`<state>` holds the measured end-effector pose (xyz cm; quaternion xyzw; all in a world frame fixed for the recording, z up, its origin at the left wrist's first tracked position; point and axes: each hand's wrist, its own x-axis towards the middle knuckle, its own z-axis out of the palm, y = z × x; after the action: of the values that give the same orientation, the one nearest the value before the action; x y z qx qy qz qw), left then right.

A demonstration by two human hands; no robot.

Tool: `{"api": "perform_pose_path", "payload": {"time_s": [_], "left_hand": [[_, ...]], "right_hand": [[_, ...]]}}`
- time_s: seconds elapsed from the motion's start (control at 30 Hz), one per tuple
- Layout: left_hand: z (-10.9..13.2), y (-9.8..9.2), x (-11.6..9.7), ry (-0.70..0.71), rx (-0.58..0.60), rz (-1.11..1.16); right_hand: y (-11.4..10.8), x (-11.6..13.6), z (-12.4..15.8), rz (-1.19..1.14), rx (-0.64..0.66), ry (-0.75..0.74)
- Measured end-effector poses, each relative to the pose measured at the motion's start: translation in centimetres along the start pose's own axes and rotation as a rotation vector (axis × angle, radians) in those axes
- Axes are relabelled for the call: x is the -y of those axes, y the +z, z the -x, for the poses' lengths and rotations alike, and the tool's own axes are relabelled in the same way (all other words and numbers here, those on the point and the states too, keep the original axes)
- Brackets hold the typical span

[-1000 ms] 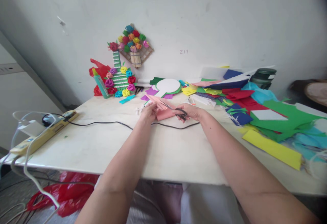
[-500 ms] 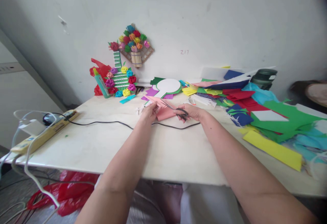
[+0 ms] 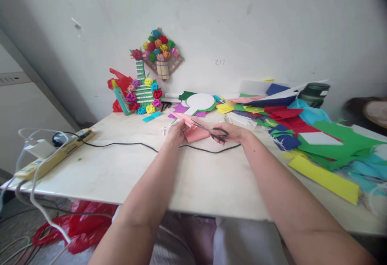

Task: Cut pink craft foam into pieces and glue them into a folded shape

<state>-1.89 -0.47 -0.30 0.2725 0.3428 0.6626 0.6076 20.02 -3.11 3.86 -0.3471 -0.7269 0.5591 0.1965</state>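
My left hand [image 3: 178,132] is closed on a folded sheet of pink paper [image 3: 197,135], held just above the table. In my right hand [image 3: 231,132] is a pair of scissors [image 3: 219,134] with black handles, fingers wrapped round the grips. The blades point left and lie at the pink paper, between its layers or across it; I cannot tell which. Behind the hands lies a white round shape with a stem and a green border [image 3: 200,102], on top of purple paper [image 3: 180,108].
A yellow power strip [image 3: 54,156] with cables sits at the left, and a black cable [image 3: 139,144] crosses the table. Glue bottle [image 3: 121,99] and a paper-flower guitar [image 3: 143,89] stand at the back. Coloured paper [image 3: 329,144] is heaped on the right beside a dark green jar [image 3: 313,94].
My right hand and the scissors have shifted slightly right, and the scissor handles are spread wider apart. My left hand keeps its hold on the pink paper.
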Motion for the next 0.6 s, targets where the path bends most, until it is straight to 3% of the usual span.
{"api": "perform_pose_path", "payload": {"time_s": [0.3,0.6], "left_hand": [[0.0,0.1,-0.1,0.004,-0.061,0.054],[0.0,0.4,0.0,0.04,-0.041,0.106]], "right_hand": [[-1.2,-0.3,0.5,0.03,0.063,0.053],[0.0,0.3,0.1,0.05,-0.011,0.024]]}}
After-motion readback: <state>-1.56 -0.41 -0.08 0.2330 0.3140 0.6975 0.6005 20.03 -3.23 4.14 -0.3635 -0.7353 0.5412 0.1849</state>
